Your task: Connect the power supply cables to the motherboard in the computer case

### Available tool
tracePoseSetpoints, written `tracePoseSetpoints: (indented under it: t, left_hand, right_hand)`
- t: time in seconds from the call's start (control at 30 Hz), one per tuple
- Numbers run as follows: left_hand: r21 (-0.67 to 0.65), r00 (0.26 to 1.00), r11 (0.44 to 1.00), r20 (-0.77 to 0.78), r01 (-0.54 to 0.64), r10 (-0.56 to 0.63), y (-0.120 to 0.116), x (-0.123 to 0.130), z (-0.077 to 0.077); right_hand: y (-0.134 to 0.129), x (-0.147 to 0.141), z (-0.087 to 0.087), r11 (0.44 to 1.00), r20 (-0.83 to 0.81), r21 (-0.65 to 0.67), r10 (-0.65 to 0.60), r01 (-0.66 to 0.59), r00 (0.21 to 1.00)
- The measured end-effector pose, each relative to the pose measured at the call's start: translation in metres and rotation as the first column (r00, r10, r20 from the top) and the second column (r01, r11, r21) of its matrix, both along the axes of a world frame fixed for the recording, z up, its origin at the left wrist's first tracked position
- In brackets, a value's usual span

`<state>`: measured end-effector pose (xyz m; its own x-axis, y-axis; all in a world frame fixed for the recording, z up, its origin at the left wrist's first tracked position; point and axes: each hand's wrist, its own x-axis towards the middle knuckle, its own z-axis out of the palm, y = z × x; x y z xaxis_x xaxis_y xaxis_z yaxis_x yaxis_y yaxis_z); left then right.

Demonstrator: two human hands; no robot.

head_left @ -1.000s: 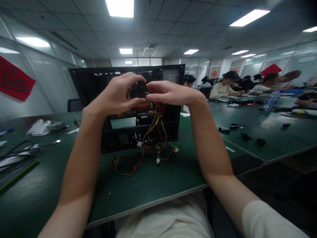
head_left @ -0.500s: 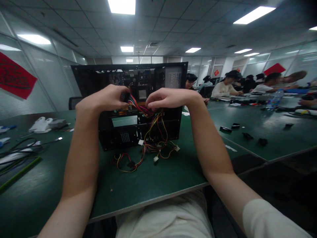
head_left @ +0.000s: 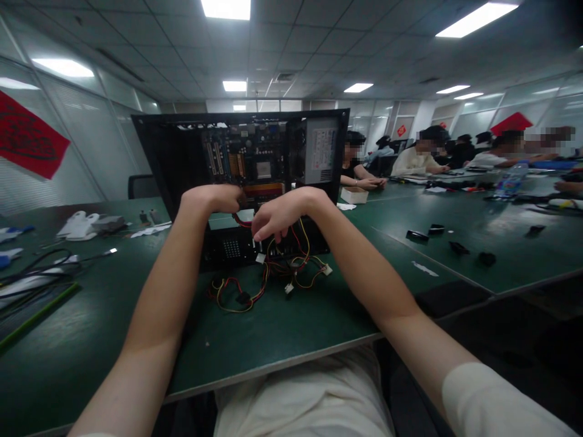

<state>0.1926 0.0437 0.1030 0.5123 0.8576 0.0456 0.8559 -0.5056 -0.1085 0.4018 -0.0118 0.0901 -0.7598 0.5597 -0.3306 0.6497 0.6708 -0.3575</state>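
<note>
A black computer case [head_left: 334, 209] stands open in front of me, its motherboard [head_left: 263, 170] and a labelled power supply [head_left: 321, 149] facing my way. My left hand [head_left: 216, 198] reaches into the case with fingers curled, their tips mostly hidden; a bundle of power cables [head_left: 241, 222] runs from it. To its right, my right hand [head_left: 285, 213] is bent downward, fingers closed around the same cables as far as I can see. Loose yellow and red wires with white connectors [head_left: 288, 288] hang from the case onto the green table [head_left: 273, 331].
At left lie white plastic bags [head_left: 77, 226], dark cables [head_left: 50, 258] and a green-edged panel [head_left: 45, 312]. Small black parts [head_left: 458, 247] and a water bottle [head_left: 510, 181] are on the right. A small box [head_left: 354, 195] sits beyond the case, near other seated people.
Both hands have moved down, and my left hand also to the right. The cable bundle went down with them, from in front of the motherboard to the case's lower part.
</note>
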Motion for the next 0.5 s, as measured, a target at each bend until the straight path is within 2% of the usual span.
tracePoseSetpoints:
  t: [0.1, 0.2, 0.3, 0.4, 0.5]
  left_hand:
    - [-0.131, 0.996, 0.991, -0.093, 0.003, -0.015, -0.011, 0.011, 0.006]
    - [-0.156, 0.993, 0.988, -0.112, 0.02, -0.038, -0.022, 0.02, 0.01]
    - [-0.182, 0.995, 0.981, -0.066, 0.059, -0.072, -0.03, 0.029, 0.01]
    - [-0.289, 0.993, 0.951, -0.022, 0.105, -0.116, -0.036, 0.037, 0.009]
    - [-0.341, 0.986, 0.927, 0.002, 0.157, -0.166, -0.039, 0.044, 0.005]
  right_hand:
    - [0.001, -0.007, -0.005, 0.999, 0.131, -0.038, -0.022, 0.027, 0.991]
    - [-0.005, -0.003, 0.001, 0.998, 0.188, 0.058, -0.004, -0.007, 0.982]
    - [-0.022, 0.011, 0.018, 0.98, 0.126, 0.163, 0.092, -0.112, 0.988]
    - [-0.042, 0.026, 0.032, 0.977, -0.001, 0.142, 0.161, -0.159, 0.987]
    - [-0.05, 0.033, 0.036, 0.981, -0.037, 0.12, 0.157, -0.152, 0.987]
